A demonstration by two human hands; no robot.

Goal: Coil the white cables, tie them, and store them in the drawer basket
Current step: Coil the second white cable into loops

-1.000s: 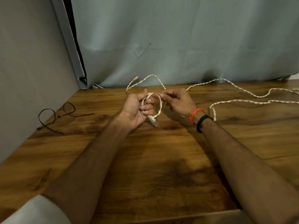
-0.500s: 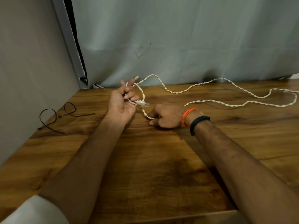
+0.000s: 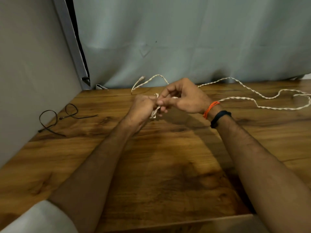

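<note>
A long twisted white cable [image 3: 242,84] snakes over the wooden table [image 3: 168,165] from the far right toward my hands. My left hand [image 3: 141,110] is closed around a small coil of this cable, a few turns showing below its fingers. My right hand [image 3: 183,96] meets it from the right and pinches the cable at the coil. One free end with a connector [image 3: 141,79] arcs up behind my hands near the back wall. No drawer basket is in view.
A thin black cord [image 3: 57,116] lies looped at the left edge of the table, by the grey side wall. A pale curtain hangs behind the table. The table's front edge runs along the bottom.
My right hand has lifted from the table and come back up to the coil at my left hand. The loose cable on the right has shifted a little.
</note>
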